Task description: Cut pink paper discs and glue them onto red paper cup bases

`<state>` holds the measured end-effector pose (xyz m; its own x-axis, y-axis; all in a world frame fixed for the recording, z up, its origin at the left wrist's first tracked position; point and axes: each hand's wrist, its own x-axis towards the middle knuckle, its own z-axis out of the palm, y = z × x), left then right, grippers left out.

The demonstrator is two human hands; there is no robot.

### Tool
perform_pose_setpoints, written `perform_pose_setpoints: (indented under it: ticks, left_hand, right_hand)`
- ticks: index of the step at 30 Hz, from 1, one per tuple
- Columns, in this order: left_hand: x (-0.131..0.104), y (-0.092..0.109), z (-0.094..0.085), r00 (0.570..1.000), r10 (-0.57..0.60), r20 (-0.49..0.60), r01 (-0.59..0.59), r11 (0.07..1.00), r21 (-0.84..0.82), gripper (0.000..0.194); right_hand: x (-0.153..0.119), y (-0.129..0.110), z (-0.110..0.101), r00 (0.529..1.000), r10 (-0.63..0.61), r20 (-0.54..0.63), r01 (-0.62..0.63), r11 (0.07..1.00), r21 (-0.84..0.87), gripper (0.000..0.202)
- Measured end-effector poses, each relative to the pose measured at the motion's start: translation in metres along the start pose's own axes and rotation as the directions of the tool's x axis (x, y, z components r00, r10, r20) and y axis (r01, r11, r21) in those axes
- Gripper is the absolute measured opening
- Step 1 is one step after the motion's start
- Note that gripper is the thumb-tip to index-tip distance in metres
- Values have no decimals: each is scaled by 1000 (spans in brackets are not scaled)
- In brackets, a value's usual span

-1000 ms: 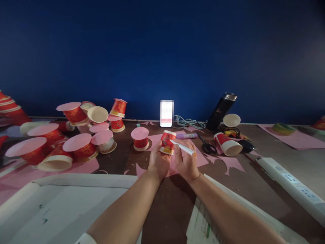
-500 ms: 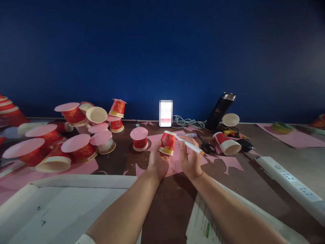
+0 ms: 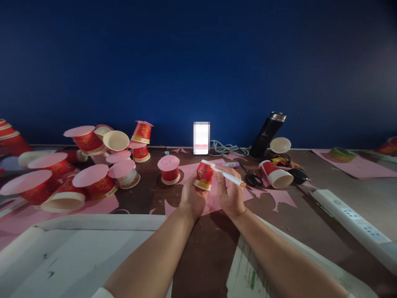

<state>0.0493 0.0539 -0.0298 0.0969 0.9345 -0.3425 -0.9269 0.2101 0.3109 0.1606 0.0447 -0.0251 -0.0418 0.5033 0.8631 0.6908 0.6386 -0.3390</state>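
A red and gold paper cup (image 3: 204,174) is tilted in my left hand (image 3: 192,199), whose fingers close round its lower left side. Between the fingers and thumb of my right hand (image 3: 232,196) is a white marker (image 3: 231,178) with an orange end. Its other end points at the cup's upper right edge; whether it touches cannot be made out. Beneath both hands lies a pink paper sheet (image 3: 186,171). To the left stands an upside-down red cup (image 3: 169,174) topped with a pink paper disc (image 3: 168,162).
Several red cups with pink discs (image 3: 93,176) crowd the left side. Black scissors (image 3: 252,179), a tipped cup (image 3: 276,174) and a black flask (image 3: 267,135) stand right. A lit phone (image 3: 201,138) is behind. A white box lid (image 3: 93,256) and power strip (image 3: 350,217) flank my arms.
The whole view has shifted slightly. Both hands keep their hold on the cup and the marker, with almost no other movement visible.
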Motion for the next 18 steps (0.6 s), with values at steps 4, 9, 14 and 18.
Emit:
perform_pose_setpoints:
  ticks: [4,9,14,18]
  left_hand:
    - [-3,0,3,1000,14,-12,-14,1000,-10,17]
    - [-5,1,4,999,-8,-48,7,1000,-22,17]
    - [-2,2,1,999,3,-50,-4,1000,-15,19]
    - [1,3,0,999,-7,-41,5,1000,-26,19]
  right_hand:
    - [0,0,0,1000,2,7,-2,1000,-7,20]
    - [0,0,0,1000,4,16,-4,1000,-12,20]
    - [0,1,0,1000,9,16,-8,1000,-16,20]
    - [0,1,-1,1000,14,23,-14,1000,-20,19]
